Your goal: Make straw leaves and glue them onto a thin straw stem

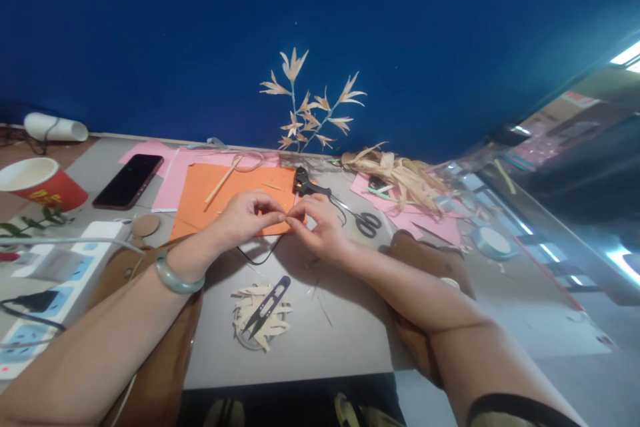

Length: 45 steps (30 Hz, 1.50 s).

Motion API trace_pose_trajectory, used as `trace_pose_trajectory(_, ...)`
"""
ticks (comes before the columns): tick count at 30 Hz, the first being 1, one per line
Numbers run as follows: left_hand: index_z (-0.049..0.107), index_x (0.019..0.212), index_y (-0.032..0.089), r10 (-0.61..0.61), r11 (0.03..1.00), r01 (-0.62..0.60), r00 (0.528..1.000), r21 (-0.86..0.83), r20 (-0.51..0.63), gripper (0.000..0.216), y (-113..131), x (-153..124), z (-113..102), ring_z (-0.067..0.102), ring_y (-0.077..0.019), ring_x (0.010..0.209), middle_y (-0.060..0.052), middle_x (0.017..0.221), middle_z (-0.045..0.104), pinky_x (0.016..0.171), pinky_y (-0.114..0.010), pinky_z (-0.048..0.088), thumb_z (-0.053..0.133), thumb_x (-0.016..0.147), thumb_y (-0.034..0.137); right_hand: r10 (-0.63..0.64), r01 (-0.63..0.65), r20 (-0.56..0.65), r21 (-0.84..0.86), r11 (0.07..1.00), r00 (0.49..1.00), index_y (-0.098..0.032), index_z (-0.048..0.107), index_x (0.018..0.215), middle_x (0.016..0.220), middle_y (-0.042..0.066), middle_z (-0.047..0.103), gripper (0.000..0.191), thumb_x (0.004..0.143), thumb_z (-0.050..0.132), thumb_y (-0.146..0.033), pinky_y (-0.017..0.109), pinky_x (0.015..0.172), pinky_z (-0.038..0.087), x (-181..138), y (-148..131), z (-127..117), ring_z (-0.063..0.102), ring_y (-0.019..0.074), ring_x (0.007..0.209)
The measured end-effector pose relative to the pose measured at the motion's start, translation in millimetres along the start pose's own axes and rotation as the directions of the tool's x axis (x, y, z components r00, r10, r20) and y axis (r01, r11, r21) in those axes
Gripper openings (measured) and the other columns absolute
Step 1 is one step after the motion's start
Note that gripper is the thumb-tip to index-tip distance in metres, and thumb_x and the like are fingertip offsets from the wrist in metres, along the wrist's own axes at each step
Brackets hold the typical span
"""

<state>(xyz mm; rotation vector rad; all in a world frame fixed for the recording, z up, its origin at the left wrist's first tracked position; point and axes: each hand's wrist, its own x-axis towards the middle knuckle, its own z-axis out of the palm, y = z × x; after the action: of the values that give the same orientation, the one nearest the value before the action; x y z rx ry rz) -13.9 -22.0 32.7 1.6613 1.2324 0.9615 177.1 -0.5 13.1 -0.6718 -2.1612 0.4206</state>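
Observation:
My left hand (251, 217) and my right hand (318, 225) meet fingertip to fingertip over the front edge of an orange sheet (240, 187). Both are closed in a pinch; whatever lies between the fingers is too small to make out. Just behind my right hand is a black glue gun (311, 185). Closer to me, purple-handled thread snips (267, 307) rest on a pile of pale, dry husk pieces (245, 303) in a small round dish. A branch with straw-coloured husk flowers (310, 107) stands upright against the blue wall.
Black-handled scissors (367, 223) and dried husks (393, 173) lie to the right, with pink paper (435, 223) beneath the husks. To the left are a phone (129, 181), a red paper cup (60, 187), a fallen white cup (57, 128) and a power strip (83, 273).

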Motion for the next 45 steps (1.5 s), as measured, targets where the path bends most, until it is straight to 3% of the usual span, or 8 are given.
trace_pose_trajectory(3, 0.071, 0.074, 0.015, -0.007, 0.998, 0.007, 1.000, 0.059, 0.003, 0.022, 0.6, -1.4, 0.2, 0.052, -0.0119, 0.060, -0.003, 0.069, 0.064, 0.056, -0.024, 0.039, 0.068, 0.074, 0.036, -0.018, 0.018, -0.004, -0.002, 1.000, 1.000, -0.018, 0.059, 0.077, 0.069, -0.001, 0.064, 0.010, 0.087, 0.057, -0.018, 0.035, 0.079, 0.036, 0.1, -1.0, -0.6, 0.055, 0.0118, 0.064)
trace_pose_trajectory(10, 0.066, 0.072, 0.014, -0.137, 0.986, 0.123, 0.983, -0.117, -0.124, 0.025, 1.6, -3.1, 6.4, 0.050, -0.0111, 0.059, -0.001, 0.065, 0.061, 0.056, -0.023, 0.038, 0.068, 0.073, 0.039, 0.060, -0.060, -0.058, -0.006, 0.998, 0.996, -0.020, 0.056, 0.075, 0.067, -0.001, 0.063, 0.012, 0.087, 0.056, -0.021, 0.035, 0.078, 0.040, 2.6, -9.3, -1.0, 0.054, 0.0146, 0.066)
trace_pose_trajectory(18, 0.063, 0.073, 0.015, -0.123, 0.938, 0.075, 0.985, -0.339, -0.122, 0.020, -5.3, 1.3, 2.2, 0.052, -0.0101, 0.064, 0.000, 0.069, 0.062, 0.062, -0.023, 0.041, 0.065, 0.076, 0.035, -0.052, 0.049, -0.073, -0.053, 0.997, 0.996, -0.020, 0.058, 0.076, 0.067, -0.002, 0.065, 0.011, 0.086, 0.057, -0.017, 0.036, 0.078, 0.038, 0.9, -9.6, 8.0, 0.055, 0.0126, 0.060)
trace_pose_trajectory(21, 0.059, 0.076, 0.017, -0.110, 0.956, 0.010, 0.938, -0.293, -0.330, 0.009, -2.2, 5.6, -17.6, 0.057, -0.0112, 0.072, 0.000, 0.075, 0.064, 0.068, -0.024, 0.044, 0.060, 0.078, 0.026, -0.127, 0.126, -0.008, -0.118, 0.985, 0.992, -0.020, 0.059, 0.078, 0.069, -0.001, 0.066, 0.009, 0.086, 0.057, -0.017, 0.037, 0.082, 0.037, -1.2, -4.9, 7.9, 0.056, 0.0126, 0.062)
trace_pose_trajectory(24, 0.056, 0.071, 0.017, -0.061, 0.988, -0.005, 0.906, -0.156, -0.418, 0.008, -1.1, 9.9, -35.4, 0.053, -0.0105, 0.063, 0.002, 0.064, 0.059, 0.064, -0.024, 0.043, 0.060, 0.076, 0.021, -0.166, 0.183, 0.100, -0.196, 0.963, 0.981, -0.019, 0.060, 0.079, 0.069, 0.000, 0.066, 0.010, 0.088, 0.055, -0.017, 0.036, 0.083, 0.035, -4.5, 4.6, 9.2, 0.055, 0.0129, 0.064)
trace_pose_trajectory(28, 0.059, 0.070, 0.017, -0.080, 0.995, 0.099, 0.920, 0.029, -0.383, 0.003, -6.4, 11.2, -44.0, 0.054, -0.0117, 0.062, 0.001, 0.066, 0.060, 0.061, -0.025, 0.043, 0.061, 0.073, 0.017, -0.185, 0.248, 0.268, -0.222, 0.943, 0.946, -0.018, 0.062, 0.082, 0.076, 0.003, 0.069, 0.012, 0.089, 0.052, -0.015, 0.036, 0.088, 0.033, -10.6, 18.8, 14.9, 0.058, 0.0147, 0.074)
trace_pose_trajectory(38, 0.056, 0.068, 0.018, -0.162, 0.863, 0.252, 0.959, 0.438, -0.233, 0.002, -25.3, 6.5, -50.8, 0.056, -0.0142, 0.060, 0.000, 0.066, 0.061, 0.054, -0.025, 0.039, 0.055, 0.066, 0.018, -0.292, 0.373, 0.411, -0.130, 0.919, 0.864, -0.018, 0.066, 0.089, 0.084, 0.006, 0.070, 0.018, 0.092, 0.048, -0.019, 0.037, 0.089, 0.036, -20.1, 23.9, 30.6, 0.058, 0.0168, 0.080)
trace_pose_trajectory(45, 0.053, 0.070, 0.019, -0.216, 0.884, 0.269, 0.960, 0.383, -0.177, 0.004, -26.9, 6.2, -44.9, 0.062, -0.0140, 0.059, -0.001, 0.067, 0.065, 0.050, -0.022, 0.039, 0.053, 0.067, 0.016, -0.312, 0.406, 0.447, -0.133, 0.904, 0.839, -0.019, 0.066, 0.083, 0.080, 0.007, 0.068, 0.025, 0.094, 0.044, -0.019, 0.041, 0.094, 0.036, -20.0, 21.3, 29.7, 0.056, 0.0169, 0.079)
